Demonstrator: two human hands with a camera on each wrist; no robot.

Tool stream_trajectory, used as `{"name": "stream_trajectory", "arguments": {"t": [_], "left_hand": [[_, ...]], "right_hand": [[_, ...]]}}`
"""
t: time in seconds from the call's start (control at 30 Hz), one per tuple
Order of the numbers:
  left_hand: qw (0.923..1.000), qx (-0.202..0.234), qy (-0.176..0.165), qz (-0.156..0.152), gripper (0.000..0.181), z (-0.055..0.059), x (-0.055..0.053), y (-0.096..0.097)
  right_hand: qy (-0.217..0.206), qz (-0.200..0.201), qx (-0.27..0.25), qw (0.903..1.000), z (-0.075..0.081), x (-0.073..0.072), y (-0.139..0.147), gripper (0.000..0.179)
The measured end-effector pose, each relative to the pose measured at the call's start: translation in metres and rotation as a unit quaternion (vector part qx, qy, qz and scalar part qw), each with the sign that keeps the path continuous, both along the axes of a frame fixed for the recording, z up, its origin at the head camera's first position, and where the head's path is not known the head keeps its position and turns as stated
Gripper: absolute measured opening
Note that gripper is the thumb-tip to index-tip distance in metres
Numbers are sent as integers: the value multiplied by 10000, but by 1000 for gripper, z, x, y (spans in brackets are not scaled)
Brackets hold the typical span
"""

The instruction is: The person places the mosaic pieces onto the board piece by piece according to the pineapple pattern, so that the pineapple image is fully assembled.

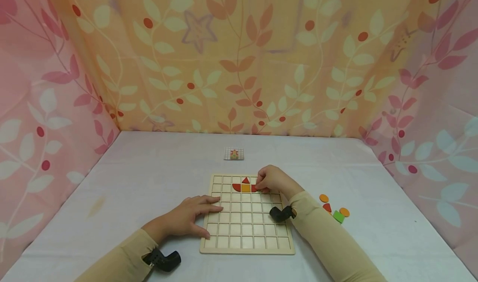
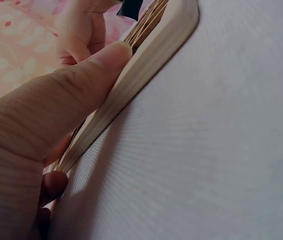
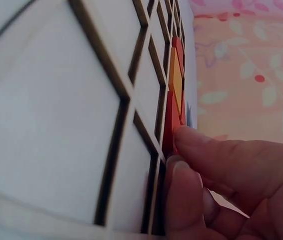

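A pale wooden grid board (image 1: 247, 218) lies flat on the table. My left hand (image 1: 186, 216) rests on its left edge with fingers spread; the left wrist view shows the thumb (image 2: 89, 77) on the rim. Near the board's far side, my right hand (image 1: 274, 178) pinches a red piece (image 3: 169, 122) at a grid square, its shape partly hidden by the fingers. To the left of that piece sits an orange square (image 1: 245, 188), with a red quarter-round piece (image 1: 237, 187) on its other side. Above the square is a red triangle (image 1: 245, 180).
A small card (image 1: 234, 154) with a coloured figure on a grid lies beyond the board. Right of the right forearm are loose pieces: an orange disc (image 1: 323, 198), a second orange disc (image 1: 344, 212), a red piece (image 1: 327, 207) and a green square (image 1: 338, 217). Patterned curtains surround the table.
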State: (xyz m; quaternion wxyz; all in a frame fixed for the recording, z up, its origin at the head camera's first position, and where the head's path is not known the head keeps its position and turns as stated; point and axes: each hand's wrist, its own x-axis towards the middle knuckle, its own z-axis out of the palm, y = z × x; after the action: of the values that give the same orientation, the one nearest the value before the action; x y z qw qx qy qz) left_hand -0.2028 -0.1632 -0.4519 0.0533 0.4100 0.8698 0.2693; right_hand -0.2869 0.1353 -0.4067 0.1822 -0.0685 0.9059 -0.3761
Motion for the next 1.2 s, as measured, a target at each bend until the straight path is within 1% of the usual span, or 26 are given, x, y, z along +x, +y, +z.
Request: {"name": "stream_trajectory", "arguments": {"t": [0.13, 0.27, 0.4, 0.5, 0.8, 0.93, 1.07, 1.2], "left_hand": [[10000, 41, -4, -38, 72, 1, 0, 0], [10000, 40, 16, -39, 72, 1, 0, 0], [10000, 31, -13, -15, 72, 1, 0, -1], [10000, 32, -51, -13, 72, 2, 0, 0], [9999, 29, -96, -42, 72, 1, 0, 0], [10000, 26, -87, -37, 72, 1, 0, 0], [9999, 30, -100, -11, 72, 1, 0, 0], [10000, 45, -32, -8, 72, -1, 0, 0]], "right_hand": [[81, 288, 168, 9994, 3, 0, 1, 11], [336, 598, 417, 9968, 5, 1, 1, 11], [584, 758, 564, 9938, 5, 0, 1, 12], [651, 832, 659, 9922, 7, -1, 0, 14], [555, 1007, 775, 9903, 10, -5, 0, 18], [595, 993, 897, 9892, 11, -8, 0, 14], [799, 931, 722, 9898, 9, -10, -4, 9], [796, 864, 545, 9916, 5, -10, -11, 16]]}}
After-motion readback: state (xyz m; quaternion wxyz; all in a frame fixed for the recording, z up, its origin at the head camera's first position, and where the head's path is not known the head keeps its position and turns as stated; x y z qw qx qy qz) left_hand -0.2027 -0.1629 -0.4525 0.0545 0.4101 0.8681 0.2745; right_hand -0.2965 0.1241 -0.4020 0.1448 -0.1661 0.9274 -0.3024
